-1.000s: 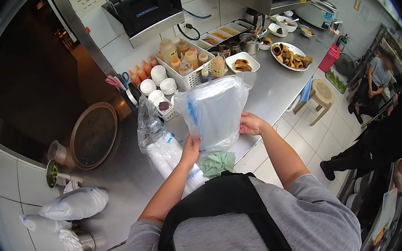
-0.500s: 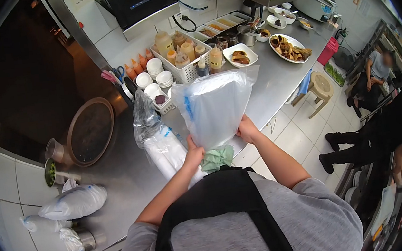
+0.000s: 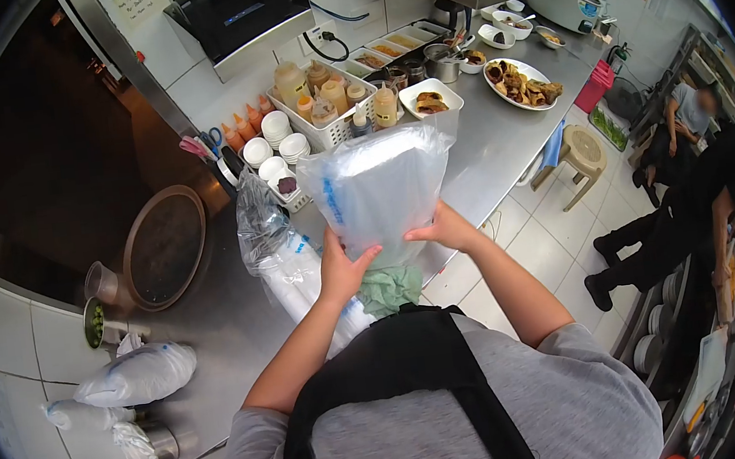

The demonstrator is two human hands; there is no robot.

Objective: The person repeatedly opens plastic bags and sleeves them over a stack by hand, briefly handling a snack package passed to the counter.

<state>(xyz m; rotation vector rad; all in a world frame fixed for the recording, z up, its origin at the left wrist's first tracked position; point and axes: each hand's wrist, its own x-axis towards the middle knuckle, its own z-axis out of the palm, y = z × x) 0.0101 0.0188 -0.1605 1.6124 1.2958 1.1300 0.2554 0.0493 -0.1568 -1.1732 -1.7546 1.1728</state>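
Observation:
A clear plastic bag (image 3: 381, 188) with blue print on its left side is held up in front of me, around a pale, blocky stack I cannot make out. My left hand (image 3: 343, 266) grips its lower left side, thumb across the front. On the lower right, my right hand (image 3: 442, 227) grips it the same way, thumb pointing inward. Below the bag, a crumpled light green cloth or plastic (image 3: 389, 290) lies by my chest. To the left of my left hand are white plastic-wrapped rolls or packs (image 3: 290, 278) in clear wrapping.
Behind the bag stand a white basket (image 3: 335, 130) of squeeze bottles, white cups (image 3: 276, 128) and a plate of cooked food (image 3: 524, 85). A round brown tray (image 3: 165, 248) and a filled plastic bag (image 3: 136, 372) lie left. At right are a stool (image 3: 579, 153) and two people.
Both hands have shifted their hold, with the thumbs now laid inward across the bag's lower front. The bag sits slightly further left in view. The dark-clothed person at right has moved an arm.

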